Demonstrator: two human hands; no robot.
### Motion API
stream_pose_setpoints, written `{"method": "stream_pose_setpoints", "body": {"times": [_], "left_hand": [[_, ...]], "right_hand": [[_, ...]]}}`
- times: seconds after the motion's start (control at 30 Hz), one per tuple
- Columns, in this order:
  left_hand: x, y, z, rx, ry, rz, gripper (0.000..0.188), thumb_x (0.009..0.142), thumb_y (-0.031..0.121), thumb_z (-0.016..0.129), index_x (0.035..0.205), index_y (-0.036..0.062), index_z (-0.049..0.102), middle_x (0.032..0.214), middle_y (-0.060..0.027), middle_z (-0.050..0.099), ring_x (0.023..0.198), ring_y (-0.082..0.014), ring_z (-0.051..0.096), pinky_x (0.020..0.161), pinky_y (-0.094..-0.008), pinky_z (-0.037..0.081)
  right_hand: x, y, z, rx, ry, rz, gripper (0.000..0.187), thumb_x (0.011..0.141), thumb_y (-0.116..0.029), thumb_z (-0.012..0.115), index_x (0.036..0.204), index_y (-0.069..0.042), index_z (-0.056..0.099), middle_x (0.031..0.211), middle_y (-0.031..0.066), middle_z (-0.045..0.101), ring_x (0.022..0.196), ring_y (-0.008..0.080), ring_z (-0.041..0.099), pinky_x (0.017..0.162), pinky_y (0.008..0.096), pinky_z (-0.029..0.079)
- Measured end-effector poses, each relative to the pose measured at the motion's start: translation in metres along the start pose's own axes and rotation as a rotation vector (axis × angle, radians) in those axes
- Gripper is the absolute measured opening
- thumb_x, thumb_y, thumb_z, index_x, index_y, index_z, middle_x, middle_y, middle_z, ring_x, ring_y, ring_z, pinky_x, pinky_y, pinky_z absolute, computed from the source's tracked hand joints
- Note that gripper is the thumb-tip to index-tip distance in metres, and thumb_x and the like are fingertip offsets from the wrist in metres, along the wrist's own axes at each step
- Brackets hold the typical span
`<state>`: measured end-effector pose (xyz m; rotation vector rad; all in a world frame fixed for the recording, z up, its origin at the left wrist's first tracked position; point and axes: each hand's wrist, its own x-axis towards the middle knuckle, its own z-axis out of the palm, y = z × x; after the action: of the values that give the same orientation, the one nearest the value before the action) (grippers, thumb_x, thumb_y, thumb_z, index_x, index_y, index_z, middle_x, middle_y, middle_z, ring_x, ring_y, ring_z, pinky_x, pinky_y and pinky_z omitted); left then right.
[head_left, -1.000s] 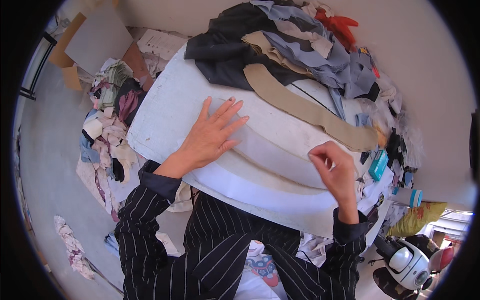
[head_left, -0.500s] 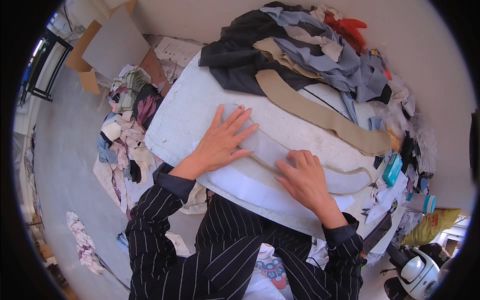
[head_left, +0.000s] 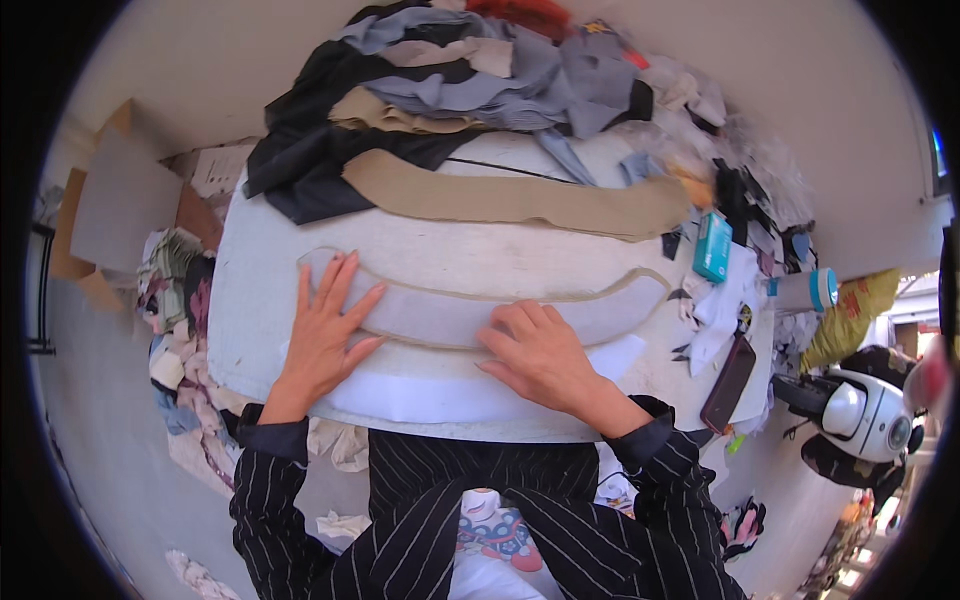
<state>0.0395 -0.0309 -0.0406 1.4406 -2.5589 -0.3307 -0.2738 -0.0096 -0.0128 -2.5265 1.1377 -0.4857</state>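
A long curved fabric strip [head_left: 430,318], pale white on top with a thin beige border, lies across the table in front of me. My left hand [head_left: 325,330] rests flat on its left end, fingers spread. Over its middle, near the lower edge, my right hand [head_left: 545,360] touches it with bent fingertips, the thumb apart from them. Nearer to me lies a plain white strip [head_left: 410,398], partly under my right hand and forearm. Farther off, a matching stack of curved tan fabric strips [head_left: 520,203] lies flat.
Black, grey and tan cloth [head_left: 450,85] is heaped at the table's [head_left: 250,340] far side. To the right are a teal box [head_left: 712,247], a dark phone [head_left: 729,383] and a white jar with a blue lid [head_left: 805,289]. Scraps [head_left: 180,390] lie on the left floor.
My view has turned to the right, so the table sits more level and farther left. Both hands stay on the pale strip in much the same places.
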Motion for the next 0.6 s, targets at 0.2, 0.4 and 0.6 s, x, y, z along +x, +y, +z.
{"method": "stream_pose_setpoints", "body": {"times": [0.2,0.4,0.6], "left_hand": [[0.005,0.004,0.002,0.028,0.031,0.026,0.066,0.077,0.032,0.073,0.139,0.0202,0.054,0.159,-0.0168,0.027,0.148,-0.0347,0.023,0.120,-0.0574,0.007],[0.003,0.003,0.000,0.026,0.023,0.025,0.065,0.078,0.034,0.072,0.139,0.0203,0.055,0.158,-0.0168,0.028,0.147,-0.0357,0.023,0.119,-0.0581,0.006],[0.003,0.004,-0.001,0.050,0.010,0.021,0.062,0.081,0.041,0.067,0.138,0.0196,0.055,0.158,-0.0178,0.028,0.147,-0.0362,0.024,0.119,-0.0587,0.006]], "right_hand": [[-0.057,0.030,-0.016,-0.064,0.135,0.194,0.035,0.074,-0.016,0.076,0.105,-0.007,0.063,0.107,0.0099,0.057,0.099,0.0310,0.055,0.081,0.0417,0.046],[-0.089,0.052,-0.031,-0.166,0.277,0.286,0.035,0.071,-0.011,0.076,0.104,-0.005,0.066,0.105,0.0106,0.061,0.097,0.0317,0.058,0.079,0.0408,0.049],[-0.108,0.069,-0.034,-0.235,0.380,0.354,0.033,0.071,-0.008,0.076,0.103,-0.004,0.067,0.104,0.0113,0.062,0.095,0.0316,0.059,0.078,0.0397,0.050]]}}
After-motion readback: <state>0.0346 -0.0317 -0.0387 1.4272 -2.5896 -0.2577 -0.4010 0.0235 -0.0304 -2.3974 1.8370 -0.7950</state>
